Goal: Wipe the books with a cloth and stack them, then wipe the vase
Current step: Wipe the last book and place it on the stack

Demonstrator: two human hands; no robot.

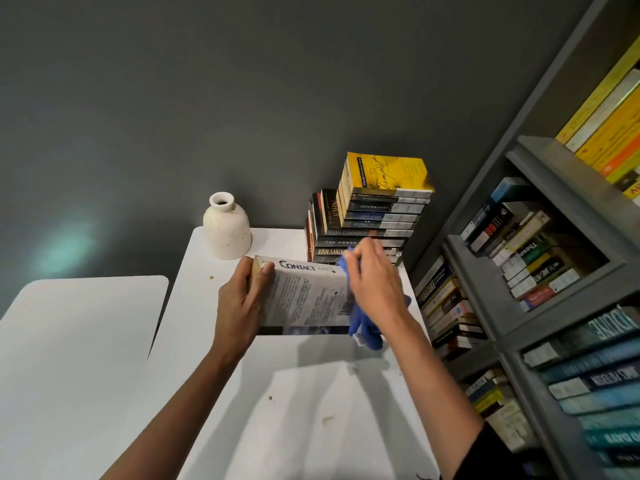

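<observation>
My left hand grips the left end of a pale paperback titled "Contact", held just above the white table. At the book's right end, my right hand holds a blue cloth against it; part of the cloth hangs below the hand. Behind them a tall stack of books stands at the table's far right corner, a yellow one on top. A cream speckled vase stands upright at the far left of the table, apart from both hands.
A grey bookshelf packed with books runs along the right side, close to my right arm. A second white table sits to the left across a narrow gap. A dark grey wall is behind. Small crumbs dot the table.
</observation>
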